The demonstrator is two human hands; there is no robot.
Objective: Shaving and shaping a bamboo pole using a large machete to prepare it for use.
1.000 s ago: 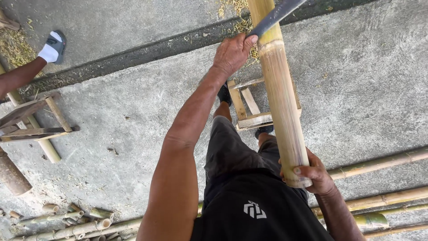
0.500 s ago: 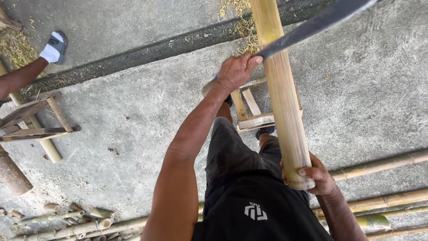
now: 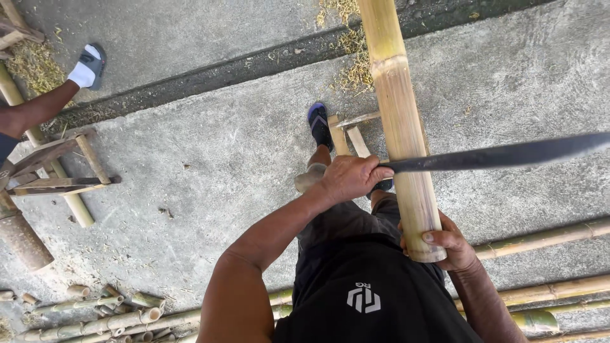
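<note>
You wear a black short-sleeved fabric shirt [image 3: 375,292] with a small white emblem on it. Just above the shirt, dark grey shorts [image 3: 346,219] cover your thighs. Beyond the shorts, a blue and black flip-flop sandal [image 3: 319,124] sits on your foot. Both forearms are bare, no watch or glove.
</note>
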